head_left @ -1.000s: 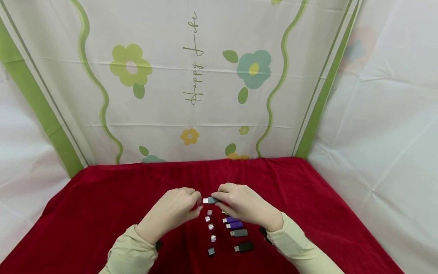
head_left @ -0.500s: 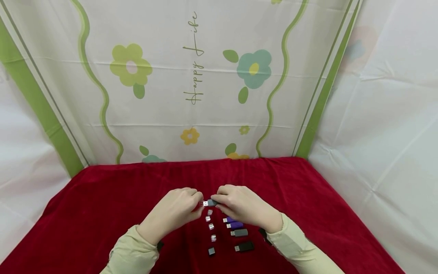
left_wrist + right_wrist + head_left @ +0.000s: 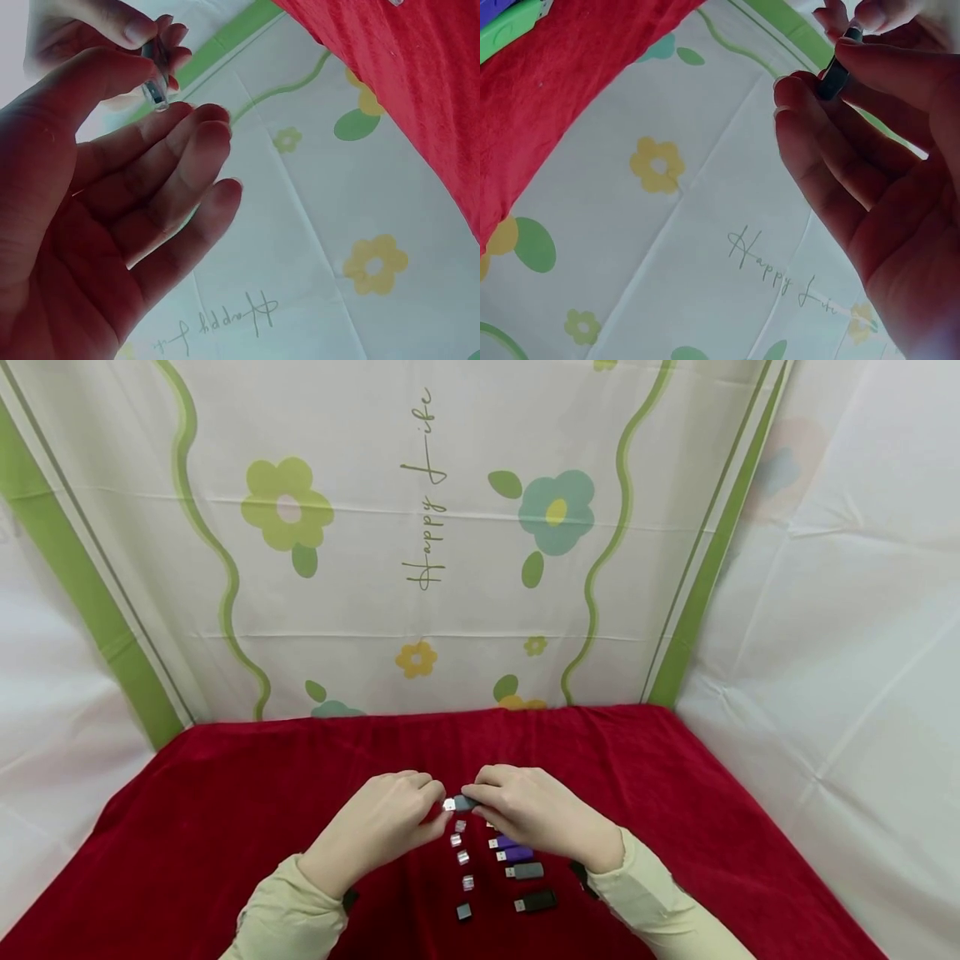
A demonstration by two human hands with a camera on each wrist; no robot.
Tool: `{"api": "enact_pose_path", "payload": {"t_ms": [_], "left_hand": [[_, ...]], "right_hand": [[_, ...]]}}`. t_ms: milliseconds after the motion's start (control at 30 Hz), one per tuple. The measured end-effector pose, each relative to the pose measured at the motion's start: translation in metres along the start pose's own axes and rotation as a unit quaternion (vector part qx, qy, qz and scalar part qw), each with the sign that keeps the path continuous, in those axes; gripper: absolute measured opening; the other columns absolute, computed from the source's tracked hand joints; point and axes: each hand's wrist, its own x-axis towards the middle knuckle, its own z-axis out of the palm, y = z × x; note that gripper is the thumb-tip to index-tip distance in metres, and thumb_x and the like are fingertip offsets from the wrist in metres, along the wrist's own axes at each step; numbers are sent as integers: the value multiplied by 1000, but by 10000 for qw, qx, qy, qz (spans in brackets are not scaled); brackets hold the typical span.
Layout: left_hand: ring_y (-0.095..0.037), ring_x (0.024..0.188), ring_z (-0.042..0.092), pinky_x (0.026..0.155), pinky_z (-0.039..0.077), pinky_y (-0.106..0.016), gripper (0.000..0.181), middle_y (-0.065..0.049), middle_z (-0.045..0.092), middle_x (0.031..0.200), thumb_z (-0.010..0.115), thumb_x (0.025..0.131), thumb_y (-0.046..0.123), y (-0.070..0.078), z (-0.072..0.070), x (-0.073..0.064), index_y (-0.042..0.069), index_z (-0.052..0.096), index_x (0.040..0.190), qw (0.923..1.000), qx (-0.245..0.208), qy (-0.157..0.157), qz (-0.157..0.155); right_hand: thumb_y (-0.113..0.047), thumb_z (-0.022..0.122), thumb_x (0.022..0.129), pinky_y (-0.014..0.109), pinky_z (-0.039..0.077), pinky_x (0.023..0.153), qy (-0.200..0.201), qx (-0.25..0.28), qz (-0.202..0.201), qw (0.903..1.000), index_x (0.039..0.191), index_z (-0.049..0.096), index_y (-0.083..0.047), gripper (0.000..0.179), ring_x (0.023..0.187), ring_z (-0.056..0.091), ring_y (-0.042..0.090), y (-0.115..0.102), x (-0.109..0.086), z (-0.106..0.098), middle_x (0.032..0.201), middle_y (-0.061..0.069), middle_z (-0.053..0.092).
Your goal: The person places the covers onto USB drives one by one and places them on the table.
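Note:
My right hand (image 3: 536, 810) pinches a grey USB flash drive (image 3: 463, 803) by its body, with the metal plug pointing left. Facing it, my left hand (image 3: 386, 814) holds a small clear cap (image 3: 161, 105) between thumb and index finger, the other fingers loosely bent. The cap sits around the plug end of the drive; how far on it is cannot be told. Seen from the right wrist, the dark drive body (image 3: 832, 79) lies between thumb and fingers. Both hands are held above the red cloth.
On the red cloth (image 3: 300, 777), clear caps (image 3: 462, 857) and a dark cap (image 3: 463, 912) form a column. To their right lie purple drives (image 3: 516, 854), a grey drive (image 3: 528, 870), a black drive (image 3: 538, 901) and a green drive (image 3: 506, 31). A patterned curtain (image 3: 360, 552) hangs behind.
The left hand has moved right with the clear cap, closing the gap to the plug. The drive has dropped slightly in the right hand. The items on the cloth have not moved.

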Motion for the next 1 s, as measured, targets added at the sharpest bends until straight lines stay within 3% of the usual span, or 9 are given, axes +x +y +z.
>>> {"api": "enact_pose_path", "payload": {"t_ms": [267, 1000], "left_hand": [[-6, 54, 39, 48, 38, -16, 14, 6, 49, 64, 78, 76, 16, 1, -1, 1, 10, 65, 77, 9999, -43, 105, 63], [-7, 56, 43, 49, 40, -16, 15, 4, 52, 66, 79, 77, 12, 3, -3, 3, 9, 65, 79, 9998, -87, 148, 29]], "right_hand": [[-8, 75, 87, 8, 42, 65, 96, 115, 130, 9998, 107, 72, -6, 20, 72, 52, 2, 3, -1, -5, 94, -3, 60], [-9, 76, 87, 9, 45, 69, 227, 213, 63, 9995, 105, 70, -6, 18, 76, 55, 2, 4, -1, -4, 95, -4, 61]]}}
